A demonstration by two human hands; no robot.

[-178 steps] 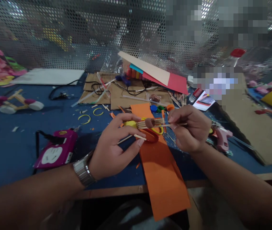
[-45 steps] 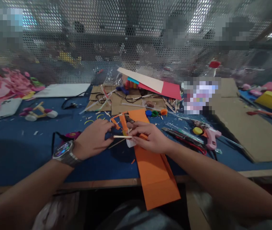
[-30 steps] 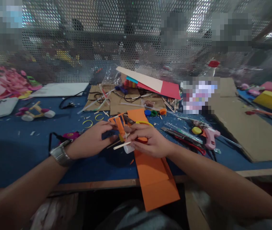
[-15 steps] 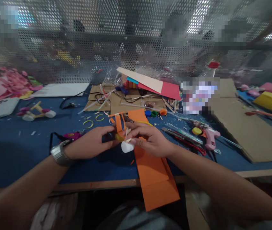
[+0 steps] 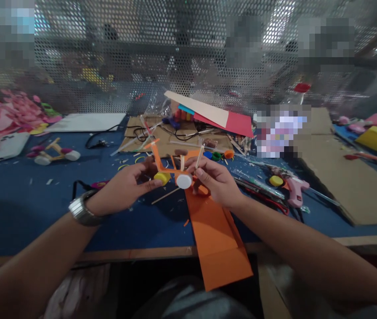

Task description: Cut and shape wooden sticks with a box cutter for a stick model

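Observation:
Between my two hands is a small orange toy vehicle (image 5: 167,170) with an upright, handlebar-like front piece. Its front wheel is a yellow bottle cap (image 5: 162,178), pinched by the thumb and fingers of my left hand (image 5: 128,184). A white bottle cap (image 5: 184,181) forms the wheel at the other end. My right hand (image 5: 220,181) is closed at that rear end, with a pale wooden stick (image 5: 200,157) standing up at its fingertips. Whether the stick is fixed to the vehicle I cannot tell. Below my right hand, a long orange card sheet (image 5: 220,239) hangs over the table edge.
A pink glue gun (image 5: 296,188) and a cutter (image 5: 255,188) lie on the right, beside cardboard (image 5: 348,177). Another small wheeled model (image 5: 54,153) stands on the left. Coloured caps (image 5: 217,156) and card sheets (image 5: 208,114) are behind, before a perforated metal screen (image 5: 135,66).
The toy vehicle has been raised and turned, so its orange frame and both cap wheels now show. My right hand has shifted slightly right, and a wooden stick now stands up at its fingertips.

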